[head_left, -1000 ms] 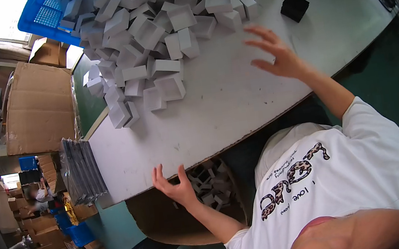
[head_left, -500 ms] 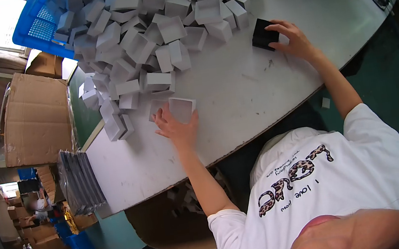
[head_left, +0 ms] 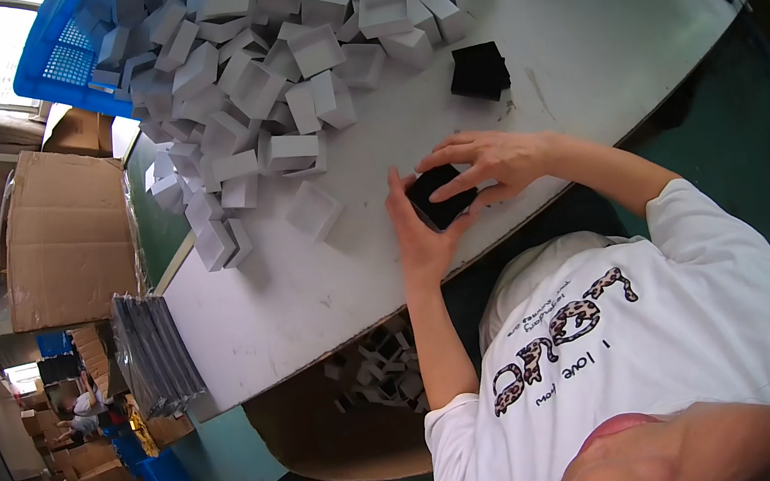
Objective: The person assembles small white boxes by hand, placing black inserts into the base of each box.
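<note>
My left hand (head_left: 425, 237) wraps round a small white box, its thumb and fingers on opposite sides. A black square insert (head_left: 442, 196) sits at the top of the box, hiding most of it. My right hand (head_left: 497, 165) bends over the insert, fingertips touching its surface and edge. A short stack of black inserts (head_left: 479, 72) lies on the table beyond my right hand. One open white box (head_left: 314, 211) stands to the left of my left hand, apart from the pile of white boxes (head_left: 316, 50).
The white table (head_left: 289, 321) has its front edge close to my body. A blue crate (head_left: 65, 64) stands at the far left behind the pile. Wrapped grey sheets (head_left: 157, 353) lean at the left end. Below the table is a carton (head_left: 334, 447) with small white pieces.
My left hand has picked up a white box and moved right, towards my body. My right hand has come from the black stack to the box, bringing a black insert.
</note>
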{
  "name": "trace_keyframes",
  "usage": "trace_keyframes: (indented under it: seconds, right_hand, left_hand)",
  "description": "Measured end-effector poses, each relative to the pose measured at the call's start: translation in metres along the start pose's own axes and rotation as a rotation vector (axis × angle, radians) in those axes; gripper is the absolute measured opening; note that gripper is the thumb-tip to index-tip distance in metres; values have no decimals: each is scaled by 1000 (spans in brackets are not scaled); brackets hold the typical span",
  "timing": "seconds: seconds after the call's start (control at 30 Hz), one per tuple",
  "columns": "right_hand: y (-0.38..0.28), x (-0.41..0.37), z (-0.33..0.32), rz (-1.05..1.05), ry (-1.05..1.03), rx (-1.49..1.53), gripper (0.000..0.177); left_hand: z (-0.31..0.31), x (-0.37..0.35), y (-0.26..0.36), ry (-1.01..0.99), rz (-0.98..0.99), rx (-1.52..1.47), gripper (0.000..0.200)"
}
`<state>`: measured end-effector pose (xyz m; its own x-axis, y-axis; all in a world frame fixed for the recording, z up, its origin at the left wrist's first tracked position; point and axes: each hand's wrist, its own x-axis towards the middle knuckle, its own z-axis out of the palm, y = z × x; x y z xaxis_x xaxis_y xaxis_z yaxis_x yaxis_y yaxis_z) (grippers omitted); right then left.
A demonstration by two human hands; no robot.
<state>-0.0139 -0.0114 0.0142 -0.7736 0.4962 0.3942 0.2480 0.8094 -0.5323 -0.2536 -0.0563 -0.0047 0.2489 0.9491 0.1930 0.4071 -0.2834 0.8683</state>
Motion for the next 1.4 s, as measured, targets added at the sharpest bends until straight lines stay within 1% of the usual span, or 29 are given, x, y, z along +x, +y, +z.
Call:
trace_keyframes:
  seconds: [0.07, 0.1, 0.13, 0.2, 0.23, 0.3, 0.33, 0.4, 0.43, 0.47, 0.53, 0.63, 0.7, 0.73, 0.77, 0.83, 0.9, 0.93, 0.97, 1.0, 1.07, 1.13, 1.23, 1.33, 1.4]
  right_hand:
    - [3, 7, 13, -39, -11, 32, 55]
    - [3, 9, 17, -32, -36, -59, 48]
    - [2, 8, 20, -7, -47, -147, 46]
    - [-5, 6, 25, 49, -69, -326, 42]
    - [-5, 6, 24, 61, -83, -323, 40]
    - [-6, 5, 23, 87, -106, -320, 38]
    - [0, 2, 22, 87, -51, -249, 37]
    - [22, -12, 16, 82, 60, -101, 35]
    - [26, -16, 5, 173, 246, -166, 34]
    - [29, -21, -7, 264, 431, -230, 34]
    - [23, -20, -33, 480, 615, -602, 46]
    - [45, -44, -38, 679, 463, -652, 55]
    - [63, -56, -37, 628, 442, -584, 54]
    - [65, -57, -37, 604, 430, -550, 54]
    - [65, -57, -36, 584, 472, -553, 52]
    - [56, -48, -35, 537, 555, -559, 47]
    - [40, -35, -37, 501, 523, -446, 42]
    - [34, -28, -36, 487, 509, -391, 40]
    - [31, -20, -32, 421, 476, -317, 40]
    - [28, -8, -27, 357, 440, -240, 40]
    - [24, 17, -16, 252, 346, -111, 41]
    - [26, 41, -5, 76, 239, -137, 42]
    - [39, 66, 15, -86, 60, -47, 48]
    - [47, 79, 29, -184, 36, -99, 50]
    - [48, 74, 39, -100, 32, -291, 50]
  left_hand:
    - [2, -2, -6, 25, 17, -31, 133]
    - [2, -5, -8, 41, 16, -62, 133]
    - [2, -7, -10, 55, 16, -94, 133]
    - [7, -9, -16, 94, 46, -140, 126]
    - [9, -9, -18, 113, 62, -165, 123]
    - [8, -10, -18, 97, 155, 42, 107]
    - [7, -9, -17, 88, 205, 147, 100]
    - [3, -13, -18, 62, 150, 187, 84]
    - [1, -15, -18, 50, 120, 208, 76]
    - [-3, -15, -17, 20, 93, 189, 72]
    - [-17, -14, -8, -42, 37, 154, 65]
    - [-36, -5, 3, -87, 171, 320, 61]
    - [-53, 7, -27, -16, 150, 171, 53]
    - [-60, 16, -25, 178, 90, 332, 47]
    - [-67, 22, -23, 372, 26, 493, 41]
    - [-84, 28, -50, 501, -114, 1016, 33]
    - [-102, 23, -96, 457, -37, 938, 36]
    - [-107, 25, -99, 430, 5, 898, 37]
    - [-105, 25, -104, 338, 29, 732, 42]
    - [-100, 24, -95, 244, 47, 565, 47]
    - [-84, 26, -74, 116, 73, 354, 59]
    - [-64, 30, -52, 44, 96, 270, 75]
    - [-40, 34, -40, 87, -45, -67, 99]
    - [-29, 35, -51, 146, 48, -72, 114]
    - [-26, 32, -51, 206, 71, -105, 109]
